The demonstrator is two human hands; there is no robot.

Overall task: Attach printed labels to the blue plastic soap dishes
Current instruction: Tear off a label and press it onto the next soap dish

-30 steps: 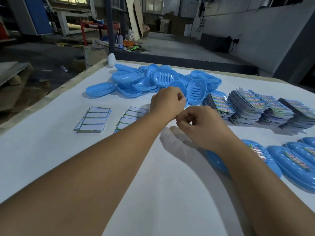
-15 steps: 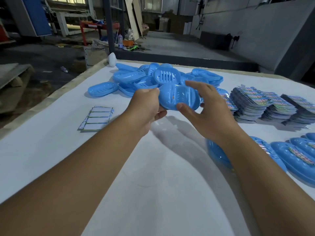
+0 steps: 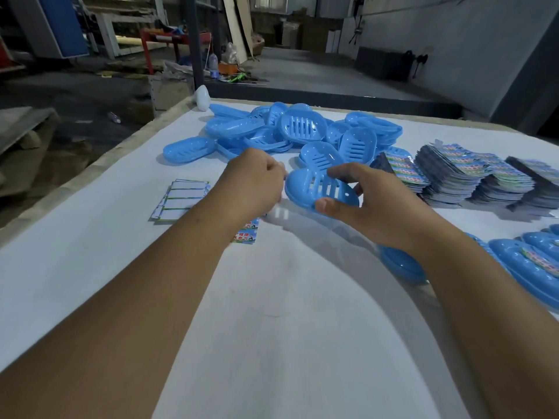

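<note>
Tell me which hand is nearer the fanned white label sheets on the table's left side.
Left. The left hand sits just right of the fanned white label sheets, fingers curled. The right hand is farther right, gripping a blue soap dish.

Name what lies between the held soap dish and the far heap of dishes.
In the head view, one loose slotted dish lies between the held soap dish and the heap.

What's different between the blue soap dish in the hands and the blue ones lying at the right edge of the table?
The held soap dish has no label, while the soap dishes at the right edge carry colourful printed labels. The held one is lifted and tilted in the right hand, with its slots showing; those on the right lie flat on the white table in a row. All are the same blue plastic and oval.
</note>
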